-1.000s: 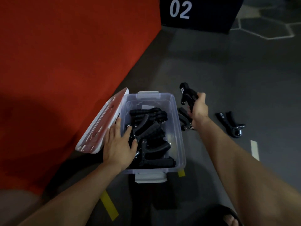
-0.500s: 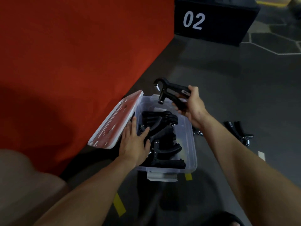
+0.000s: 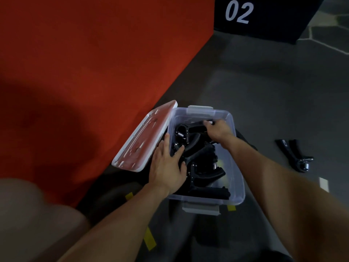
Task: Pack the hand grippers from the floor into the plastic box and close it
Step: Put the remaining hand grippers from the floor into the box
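Observation:
A clear plastic box (image 3: 237, 174) stands on the grey floor with several black hand grippers piled inside. Its lid (image 3: 145, 137) leans open against the box's left side. My right hand (image 3: 217, 130) is inside the far end of the box, fingers curled round a black hand gripper (image 3: 192, 129) that lies on top of the pile. My left hand (image 3: 168, 165) rests flat on the box's left rim, fingers straight and spread over the grippers. One more hand gripper (image 3: 294, 154) lies on the floor to the right of the box.
A red mat wall (image 3: 85, 63) rises close on the left, behind the lid. A black block marked 02 (image 3: 264, 16) stands at the back. Yellow tape marks (image 3: 150, 241) and a white one (image 3: 323, 184) are stuck on the floor. My knee (image 3: 28, 214) fills the lower left.
My right hand lifted a hand gripper from the floor right of the box, carried it left over the rim and lowered it onto the pile. My left hand stayed on the rim.

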